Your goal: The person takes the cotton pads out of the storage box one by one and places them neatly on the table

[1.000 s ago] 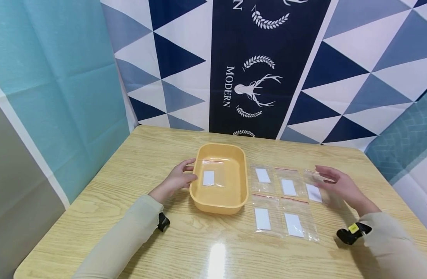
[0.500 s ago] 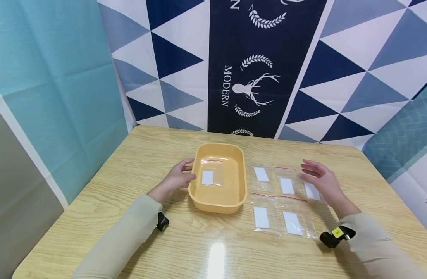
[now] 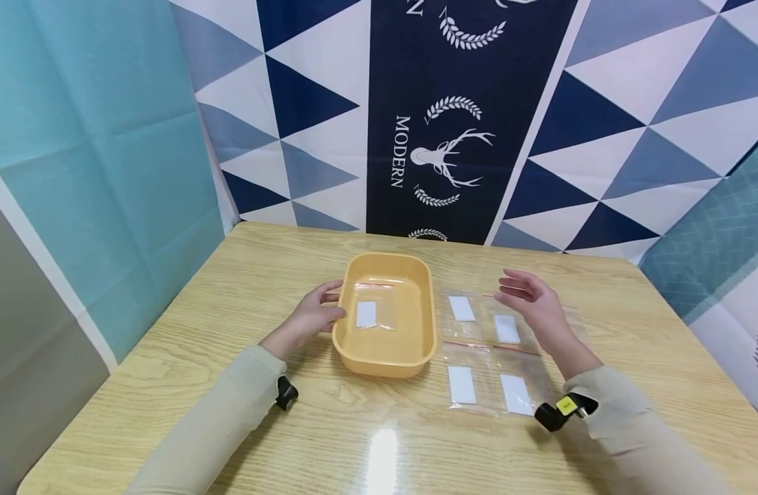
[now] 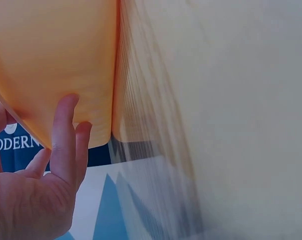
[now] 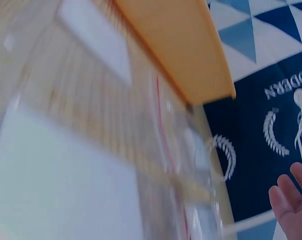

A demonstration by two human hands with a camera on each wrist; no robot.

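A yellow plastic bin [image 3: 385, 366] stands on the table, with a clear zip bag [image 3: 375, 306] holding a white card inside it. My left hand [image 3: 307, 317] touches the bin's left side; in the left wrist view its spread fingers [image 4: 64, 135] lie against the outer wall near the rim. Right of the bin, more zip bags with white cards lie in two rows, including one front bag [image 3: 462, 385] and one back bag [image 3: 461, 309]. My right hand [image 3: 534, 302] hovers over the back row, fingers loosely bent and holding nothing, partly hiding the rightmost bag.
The wooden table [image 3: 280, 440] meets a patterned cloth backdrop [image 3: 317, 158] at its far edge. A teal cloth [image 3: 106, 158] hangs at the left. A black wrist camera [image 3: 555, 416] on the right sleeve sits low beside the front bags.
My right hand has moved left, from over the rightmost back bag toward the middle one. The left hand stays at the bin, and the bags lie where they were.
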